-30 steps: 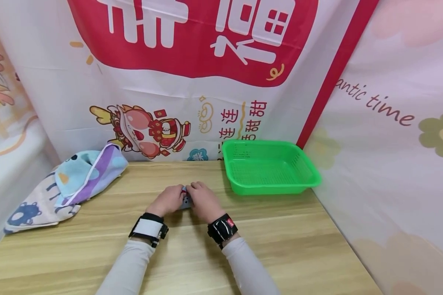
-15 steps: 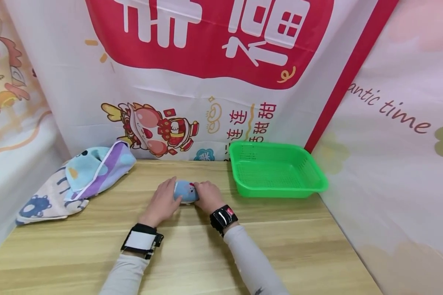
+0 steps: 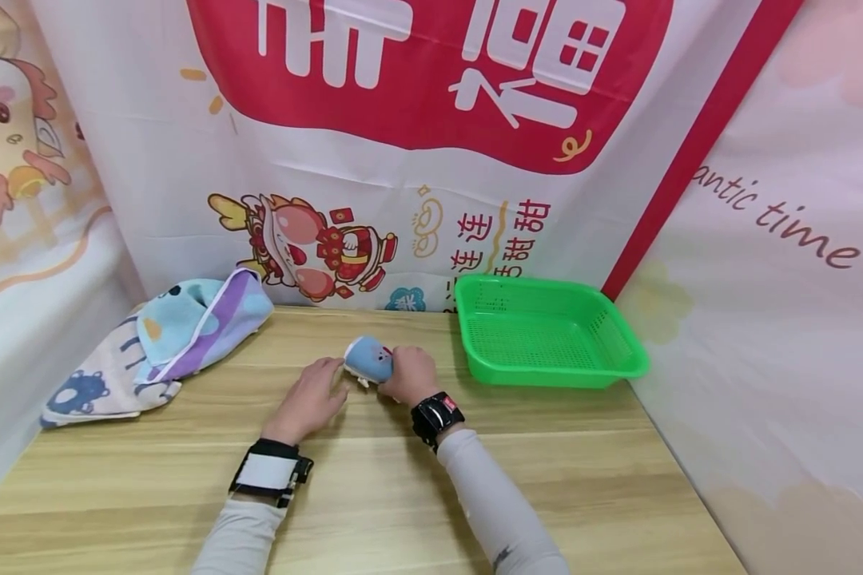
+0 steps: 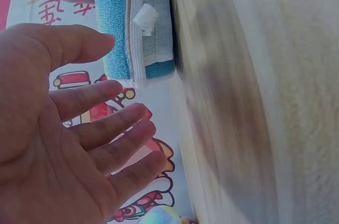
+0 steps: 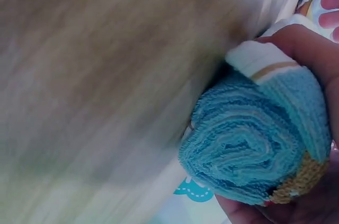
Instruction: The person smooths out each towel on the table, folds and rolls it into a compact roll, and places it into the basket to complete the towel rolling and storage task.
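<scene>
A small blue towel [image 3: 368,358] is rolled into a tight cylinder; its spiral end faces the camera in the right wrist view, and a white tag shows on its edge in the left wrist view. My right hand [image 3: 413,377] grips the rolled towel [image 5: 243,134] at its right end, thumb and fingers around it. My left hand [image 3: 308,403] is beside the roll's left end, fingers spread and palm facing it. In the left wrist view the left hand's thumb and index fingertips come right up to the towel [image 4: 114,28], curled around nothing.
A green plastic basket [image 3: 546,377] stands at the back right of the wooden table [image 3: 374,511]. Two folded, crumpled towels, one blue and purple [image 3: 208,327] and one pale with a blue bear [image 3: 89,391], lie at the back left. Printed cloth hangs behind.
Both hands were close together on the towel. The left hand has drawn away to the left and opened, while the right hand keeps hold of the roll, now turned and more exposed.
</scene>
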Motion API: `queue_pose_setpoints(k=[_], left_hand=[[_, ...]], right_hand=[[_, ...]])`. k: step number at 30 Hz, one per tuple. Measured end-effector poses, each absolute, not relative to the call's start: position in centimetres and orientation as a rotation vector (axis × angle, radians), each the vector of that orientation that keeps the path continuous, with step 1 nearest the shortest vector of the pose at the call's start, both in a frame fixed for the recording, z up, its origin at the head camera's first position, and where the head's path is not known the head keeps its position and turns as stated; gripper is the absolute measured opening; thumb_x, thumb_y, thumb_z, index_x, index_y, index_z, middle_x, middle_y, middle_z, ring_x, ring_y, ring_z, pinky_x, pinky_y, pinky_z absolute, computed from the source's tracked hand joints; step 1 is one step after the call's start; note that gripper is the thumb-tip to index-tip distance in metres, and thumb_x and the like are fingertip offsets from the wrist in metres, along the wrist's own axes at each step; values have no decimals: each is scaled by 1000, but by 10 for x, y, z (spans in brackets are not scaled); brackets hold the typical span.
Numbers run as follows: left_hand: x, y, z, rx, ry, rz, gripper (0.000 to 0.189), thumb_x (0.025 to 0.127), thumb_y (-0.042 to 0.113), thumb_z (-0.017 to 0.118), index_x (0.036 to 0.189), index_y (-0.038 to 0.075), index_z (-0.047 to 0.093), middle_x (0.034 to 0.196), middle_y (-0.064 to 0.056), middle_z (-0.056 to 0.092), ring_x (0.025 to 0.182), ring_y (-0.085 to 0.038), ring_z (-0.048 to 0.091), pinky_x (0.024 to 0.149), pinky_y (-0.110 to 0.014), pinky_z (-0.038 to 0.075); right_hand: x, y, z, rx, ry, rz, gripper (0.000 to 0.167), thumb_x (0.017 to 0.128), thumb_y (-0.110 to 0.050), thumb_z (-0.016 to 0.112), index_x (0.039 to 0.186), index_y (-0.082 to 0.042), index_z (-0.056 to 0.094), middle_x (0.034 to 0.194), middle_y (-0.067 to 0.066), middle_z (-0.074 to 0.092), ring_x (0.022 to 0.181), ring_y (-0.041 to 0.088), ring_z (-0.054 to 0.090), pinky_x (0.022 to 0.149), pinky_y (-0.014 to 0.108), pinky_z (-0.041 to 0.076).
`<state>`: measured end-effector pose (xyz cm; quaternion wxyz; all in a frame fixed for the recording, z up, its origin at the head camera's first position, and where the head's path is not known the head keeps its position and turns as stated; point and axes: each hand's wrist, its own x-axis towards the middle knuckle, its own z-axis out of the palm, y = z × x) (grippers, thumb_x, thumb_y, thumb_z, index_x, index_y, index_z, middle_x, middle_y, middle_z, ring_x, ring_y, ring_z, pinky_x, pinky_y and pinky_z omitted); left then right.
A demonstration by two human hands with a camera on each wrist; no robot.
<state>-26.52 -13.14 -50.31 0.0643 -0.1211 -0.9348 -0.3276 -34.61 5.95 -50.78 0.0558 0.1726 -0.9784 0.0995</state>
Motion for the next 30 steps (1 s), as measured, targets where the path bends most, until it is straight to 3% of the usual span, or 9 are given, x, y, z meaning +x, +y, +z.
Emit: queue_pose_setpoints(k=[11,16,21,30], left_hand=[[-267,-141,-511,-372,-2824,-984,50,98,11,61,140,-13,49,143,-37,47,133,-52,45,110,-62,39],[-271,-144,-510,-398,-2811,-986,48,97,10,61,138,-14,50,140,-37,49,131,-52,47,109,-62,40],[-272,-147,-508,-408,-2824,-999,48,98,10,59,138,-14,50,141,-38,47,131,-54,45,109,-63,39],[-271,-147,-511,-407,-2854,-1033,49,98,11,61,139,-13,50,142,-39,46,131,-54,44,109,-64,38]], right_hand=[[-352,76,-494,424,-2941,493,47,71,-45,87,96,-8,72,84,1,72,66,13,63,55,27,49],[-355,97,-453,349,-2907,866,50,75,-43,86,103,-4,72,92,8,74,75,18,68,63,30,56],[-365,125,-420,209,-2803,1289,59,77,-31,85,120,4,65,108,17,72,90,28,71,70,36,62],[-385,201,-399,6,-2831,1264,66,84,-33,78,131,7,55,119,24,66,100,35,70,78,40,62]])
